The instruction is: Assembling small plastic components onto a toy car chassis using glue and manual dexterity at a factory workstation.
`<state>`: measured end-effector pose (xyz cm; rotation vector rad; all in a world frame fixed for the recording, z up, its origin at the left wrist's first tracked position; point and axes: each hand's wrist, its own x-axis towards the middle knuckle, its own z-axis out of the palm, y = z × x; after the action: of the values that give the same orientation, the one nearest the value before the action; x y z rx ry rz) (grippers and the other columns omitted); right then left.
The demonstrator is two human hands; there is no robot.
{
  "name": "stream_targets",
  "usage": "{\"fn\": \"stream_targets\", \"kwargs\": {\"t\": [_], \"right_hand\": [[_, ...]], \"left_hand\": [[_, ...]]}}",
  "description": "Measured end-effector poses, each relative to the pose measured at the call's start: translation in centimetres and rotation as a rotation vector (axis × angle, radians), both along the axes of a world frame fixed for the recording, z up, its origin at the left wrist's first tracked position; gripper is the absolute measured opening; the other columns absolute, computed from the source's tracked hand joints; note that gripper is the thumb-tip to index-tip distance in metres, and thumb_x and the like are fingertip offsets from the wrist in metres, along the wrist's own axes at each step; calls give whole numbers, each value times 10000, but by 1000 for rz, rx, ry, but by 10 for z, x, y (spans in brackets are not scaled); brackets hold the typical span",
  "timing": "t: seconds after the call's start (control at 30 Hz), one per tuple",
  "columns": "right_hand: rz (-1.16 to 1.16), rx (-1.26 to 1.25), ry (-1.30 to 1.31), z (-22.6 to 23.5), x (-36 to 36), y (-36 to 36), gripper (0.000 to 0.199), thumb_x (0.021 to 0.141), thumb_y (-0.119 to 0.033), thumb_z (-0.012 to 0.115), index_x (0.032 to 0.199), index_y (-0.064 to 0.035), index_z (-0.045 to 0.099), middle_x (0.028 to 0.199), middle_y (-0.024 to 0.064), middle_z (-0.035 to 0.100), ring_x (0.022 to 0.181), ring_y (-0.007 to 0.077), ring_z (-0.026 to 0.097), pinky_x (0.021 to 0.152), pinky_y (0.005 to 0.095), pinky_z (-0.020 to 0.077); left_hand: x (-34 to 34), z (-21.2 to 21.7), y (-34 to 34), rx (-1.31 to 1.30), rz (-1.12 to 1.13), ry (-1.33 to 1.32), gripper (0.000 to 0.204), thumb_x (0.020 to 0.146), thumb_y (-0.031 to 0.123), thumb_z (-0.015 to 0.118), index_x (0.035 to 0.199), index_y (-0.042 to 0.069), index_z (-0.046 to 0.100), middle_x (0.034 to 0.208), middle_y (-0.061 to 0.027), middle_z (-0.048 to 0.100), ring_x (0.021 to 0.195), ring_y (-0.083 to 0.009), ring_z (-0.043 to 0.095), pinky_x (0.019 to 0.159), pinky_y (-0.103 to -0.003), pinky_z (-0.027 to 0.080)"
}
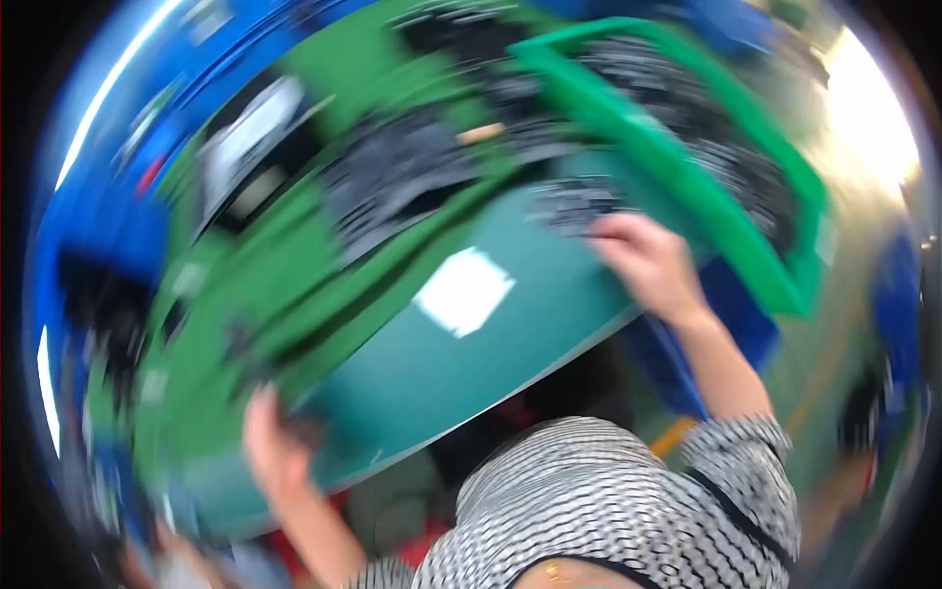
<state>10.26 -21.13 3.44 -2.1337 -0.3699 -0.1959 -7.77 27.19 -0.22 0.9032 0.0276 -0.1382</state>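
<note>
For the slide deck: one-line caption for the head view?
Blurred: right hand by a green bin, left hand at the green table edge.

White sq. label [463,290] mid-table.

One head camera looks down, tilted and blurred, close over the green table [461,383].

Both bare forearms reach up over the green table [471,363]. The right hand [650,263] lies farther in. The left hand [273,454] sits at its near edge, blurred.
</note>
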Motion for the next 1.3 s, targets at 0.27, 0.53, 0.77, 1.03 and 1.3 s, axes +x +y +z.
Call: {"fn": "stream_targets", "kwargs": {"t": [0.27, 0.53, 0.77, 1.03, 1.3], "right_hand": [[77, 248, 213, -41, 3, -19, 175, 882, -19, 571, 1047, 21, 609, 864, -13, 579, 733, 42, 502, 645, 176, 397], [69, 263, 212, -43, 7, -15, 127, 892, -33, 568, 1004, 6, 613, 824, -18, 571, 705, 31, 484, 614, 167, 370], [63, 394, 221, -45, 9, -19, 96, 913, -65, 551, 985, -14, 589, 848, 25, 627, 700, 39, 524, 619, 164, 391], [107, 480, 413, -8, 0, 9, 151, 867, -24, 576, 1012, 10, 604, 855, 57, 646, 723, 91, 595, 633, 188, 444], [831, 503, 795, 8, -15, 66, 81, 839, -29, 631, 912, 6, 627, 1070, 80, 603, 932, 101, 557, 822, 248, 452]], "left_hand": [[35, 22, -119, 246, 581, 96, 264, 918, 87, 538, 1162, 10, 473, 1081, -63, 578, 964, -129, 574, 865, -281, 478], [43, 13, -120, 294, 649, 116, 217, 935, 99, 504, 1139, 29, 487, 1068, -74, 590, 951, -145, 598, 838, -311, 512], [50, 19, -130, 188, 702, 87, 237, 922, 92, 535, 1144, 35, 473, 1077, -63, 578, 966, -127, 575, 854, -285, 486], [45, 35, -130, 690, 273, 119, 196, 913, 140, 569, 1046, -4, 584, 888, 6, 614, 765, -56, 557, 697, -214, 468], [57, 68, -134, 1210, -295, -111, 221, 855, 153, 634, 994, -16, 609, 839, -82, 613, 727, -164, 570, 662, -276, 463]]}}
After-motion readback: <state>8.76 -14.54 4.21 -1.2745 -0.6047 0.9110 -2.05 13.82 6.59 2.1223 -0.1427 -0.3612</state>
